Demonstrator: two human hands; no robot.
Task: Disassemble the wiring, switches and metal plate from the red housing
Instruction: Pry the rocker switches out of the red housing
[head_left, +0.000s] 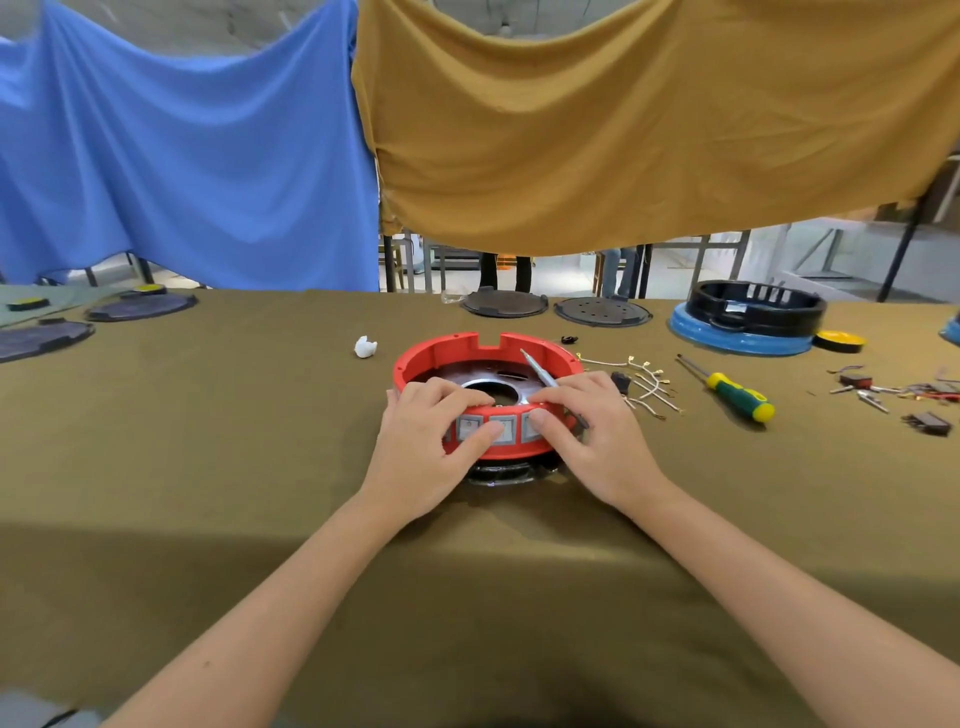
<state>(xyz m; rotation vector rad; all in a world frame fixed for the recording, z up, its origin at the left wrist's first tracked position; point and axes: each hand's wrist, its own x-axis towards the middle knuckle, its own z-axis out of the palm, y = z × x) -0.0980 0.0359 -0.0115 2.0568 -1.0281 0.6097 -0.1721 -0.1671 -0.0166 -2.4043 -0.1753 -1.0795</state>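
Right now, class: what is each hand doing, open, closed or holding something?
Left hand: grips the near rim of the red housing, thumb on a switch.
Right hand: grips that rim too, holding a thin metal tool.

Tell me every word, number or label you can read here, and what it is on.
None can be read.
Grey switches on the red housing: faint marks, too blurred to read.
Screwdriver handle: no lettering visible.
Black ring on the blue base: no readable label.
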